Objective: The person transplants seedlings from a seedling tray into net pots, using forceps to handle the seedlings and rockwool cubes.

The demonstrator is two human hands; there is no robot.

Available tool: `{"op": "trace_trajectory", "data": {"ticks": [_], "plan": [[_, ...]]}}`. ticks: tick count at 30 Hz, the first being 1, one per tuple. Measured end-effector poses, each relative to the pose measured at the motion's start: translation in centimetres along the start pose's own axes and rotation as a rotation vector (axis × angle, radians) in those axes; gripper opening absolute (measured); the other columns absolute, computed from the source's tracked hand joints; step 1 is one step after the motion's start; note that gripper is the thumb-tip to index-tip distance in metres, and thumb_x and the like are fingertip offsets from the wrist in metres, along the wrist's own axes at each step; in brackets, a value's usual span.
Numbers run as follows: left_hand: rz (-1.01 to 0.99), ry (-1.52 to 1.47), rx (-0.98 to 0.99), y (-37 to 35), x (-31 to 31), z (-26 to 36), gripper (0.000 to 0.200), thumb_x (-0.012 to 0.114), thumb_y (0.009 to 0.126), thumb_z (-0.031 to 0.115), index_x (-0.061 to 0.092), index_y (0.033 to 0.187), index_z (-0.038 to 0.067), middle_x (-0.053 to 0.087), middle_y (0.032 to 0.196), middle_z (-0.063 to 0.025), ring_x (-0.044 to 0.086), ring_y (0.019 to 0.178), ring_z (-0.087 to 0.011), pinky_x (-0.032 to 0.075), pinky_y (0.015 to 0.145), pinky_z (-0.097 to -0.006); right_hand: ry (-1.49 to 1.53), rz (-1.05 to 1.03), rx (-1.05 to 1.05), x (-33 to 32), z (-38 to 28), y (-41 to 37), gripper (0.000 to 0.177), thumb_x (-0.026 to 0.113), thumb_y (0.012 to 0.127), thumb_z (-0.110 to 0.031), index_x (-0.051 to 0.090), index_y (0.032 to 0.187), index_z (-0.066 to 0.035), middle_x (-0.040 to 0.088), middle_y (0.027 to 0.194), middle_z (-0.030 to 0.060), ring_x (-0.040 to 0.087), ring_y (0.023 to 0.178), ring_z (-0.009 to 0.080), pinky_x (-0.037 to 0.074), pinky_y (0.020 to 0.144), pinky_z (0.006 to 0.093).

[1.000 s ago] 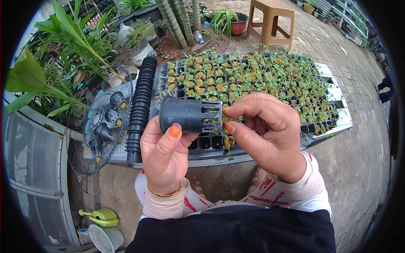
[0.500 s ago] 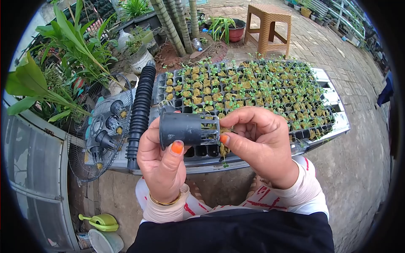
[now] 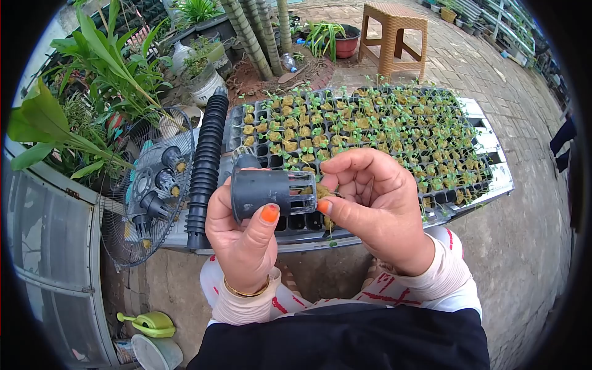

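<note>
My left hand (image 3: 240, 237) grips a black slotted net pot (image 3: 271, 190) held sideways, its open mouth toward the right. My right hand (image 3: 370, 206) pinches a small seedling plug (image 3: 322, 192) of tan sponge right at the pot's mouth, roots hanging below. Behind both hands lies a black seedling tray (image 3: 370, 129) filled with tan sponge cubes and tiny green sprouts; several cells at its near left are vacant.
A black corrugated hose (image 3: 206, 163) lies along the tray's left side. A fan grille (image 3: 145, 188) holding several filled net pots sits further left, beside leafy plants. A wicker stool (image 3: 394, 34) stands behind the tray. A green watering can (image 3: 148, 322) lies at lower left.
The seedling plug has been pushed closer into the pot's mouth by my right hand. Both hands shifted slightly in the view; the pot stays sideways.
</note>
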State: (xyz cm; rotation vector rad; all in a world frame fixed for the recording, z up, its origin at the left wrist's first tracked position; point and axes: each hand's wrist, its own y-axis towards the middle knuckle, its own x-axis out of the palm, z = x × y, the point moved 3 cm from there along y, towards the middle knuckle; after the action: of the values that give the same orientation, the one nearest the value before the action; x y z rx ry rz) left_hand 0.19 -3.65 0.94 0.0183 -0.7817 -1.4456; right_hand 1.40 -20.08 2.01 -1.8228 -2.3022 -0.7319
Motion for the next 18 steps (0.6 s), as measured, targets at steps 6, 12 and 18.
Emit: {"op": "trace_trajectory", "data": {"ticks": [6,12,18], "plan": [[0.036,-0.165,-0.153,0.2,0.4,0.5,0.027,0.067,0.081,0.004,0.053,0.104,-0.002,0.061,0.101,-0.0143,0.062,0.092,-0.0229,0.051,0.085,-0.0378,-0.161,-0.019,-0.081,0.1,0.0,0.0,0.025,0.069,0.074,0.003,0.063,0.098,-0.002,0.059,0.083,-0.0002,0.042,0.059,0.0003,0.033,0.049,0.0166],[-0.01,-0.295,-0.257,0.5,0.3,0.4,0.025,0.065,0.083,0.007,0.052,0.103,-0.003,0.062,0.099,-0.0173,0.064,0.094,-0.0308,0.053,0.084,-0.0433,-0.577,-0.129,-0.383,0.3,-2.2,0.5,0.021,0.07,0.068,0.001,0.066,0.088,-0.002,0.061,0.074,0.0054,0.043,0.049,0.0101,0.035,0.046,0.0235],[-0.003,-0.239,-0.211,0.4,0.0,0.5,0.026,0.064,0.083,0.007,0.052,0.104,-0.004,0.062,0.1,-0.0188,0.064,0.094,-0.031,0.052,0.085,-0.0434,-0.607,-0.148,-0.277,0.3,-2.2,0.0,0.023,0.071,0.067,-0.003,0.066,0.089,-0.002,0.06,0.07,0.0034,0.04,0.047,0.0087,0.034,0.045,0.0233]]}}
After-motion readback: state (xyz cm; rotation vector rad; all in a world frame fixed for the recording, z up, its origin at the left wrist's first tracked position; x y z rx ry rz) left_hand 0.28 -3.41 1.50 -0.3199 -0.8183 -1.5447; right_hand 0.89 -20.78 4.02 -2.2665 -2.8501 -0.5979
